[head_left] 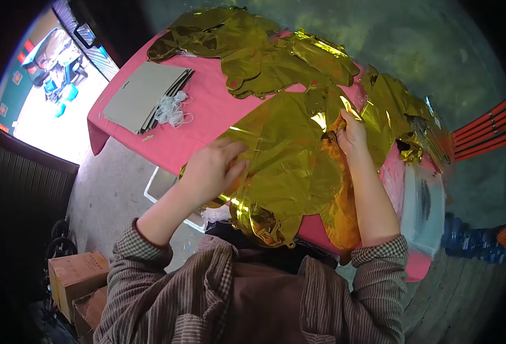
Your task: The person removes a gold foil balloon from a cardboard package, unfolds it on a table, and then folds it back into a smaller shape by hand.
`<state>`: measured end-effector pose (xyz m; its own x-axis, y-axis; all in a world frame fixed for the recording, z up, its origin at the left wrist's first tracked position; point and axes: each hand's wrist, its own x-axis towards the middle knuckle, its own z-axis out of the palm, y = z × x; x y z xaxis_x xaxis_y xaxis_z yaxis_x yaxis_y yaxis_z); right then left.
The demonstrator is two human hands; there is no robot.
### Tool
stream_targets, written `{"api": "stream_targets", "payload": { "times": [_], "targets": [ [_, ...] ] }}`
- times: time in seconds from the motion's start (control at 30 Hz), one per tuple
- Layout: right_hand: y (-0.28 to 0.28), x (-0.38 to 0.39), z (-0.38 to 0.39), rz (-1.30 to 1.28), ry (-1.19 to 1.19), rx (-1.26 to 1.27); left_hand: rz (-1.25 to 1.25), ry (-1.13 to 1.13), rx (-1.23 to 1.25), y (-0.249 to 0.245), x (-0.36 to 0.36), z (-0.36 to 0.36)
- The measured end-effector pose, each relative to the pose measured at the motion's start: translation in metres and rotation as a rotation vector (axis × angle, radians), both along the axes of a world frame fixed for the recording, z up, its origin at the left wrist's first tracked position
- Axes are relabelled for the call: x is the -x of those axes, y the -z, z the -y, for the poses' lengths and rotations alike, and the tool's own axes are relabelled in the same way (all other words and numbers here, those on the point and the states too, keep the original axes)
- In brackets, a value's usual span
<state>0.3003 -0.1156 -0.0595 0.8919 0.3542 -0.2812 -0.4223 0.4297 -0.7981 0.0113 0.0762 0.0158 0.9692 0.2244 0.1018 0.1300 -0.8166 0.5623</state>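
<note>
A flat, uninflated gold foil balloon [281, 155] spreads in front of me and hangs over the near table edge. My right hand [350, 135] pinches a crumpled fold of it near its right side, where an orange-tinted part of the foil drapes down. At the balloon's left side my left hand [213, 169] lies over the foil with bent fingers, thumb and forefinger apart. Beyond it are more flat gold foil balloons [276, 63], overlapping along the far side of the table. Another crumpled gold foil piece [399, 109] lies to the right.
A pink cloth [207, 77] covers the table. Grey card sheets [144, 94] and tangled white string [174, 109] lie at the left. Clear plastic bags [422, 206] are stacked at the right. Cardboard boxes [78, 278] and blue water bottles [473, 238] stand on the floor.
</note>
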Motion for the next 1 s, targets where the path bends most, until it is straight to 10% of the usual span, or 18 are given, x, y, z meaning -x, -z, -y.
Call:
{"api": "stream_targets", "payload": {
  "times": [0.23,1.0],
  "targets": [
    [0.006,-0.001,0.002,0.019,0.034,0.033,0.295,0.397,-0.216,0.026,-0.04,-0.014],
    [0.007,-0.006,-0.006,0.087,0.145,0.076,0.27,0.39,-0.191,0.041,-0.042,-0.016]
  ]
}}
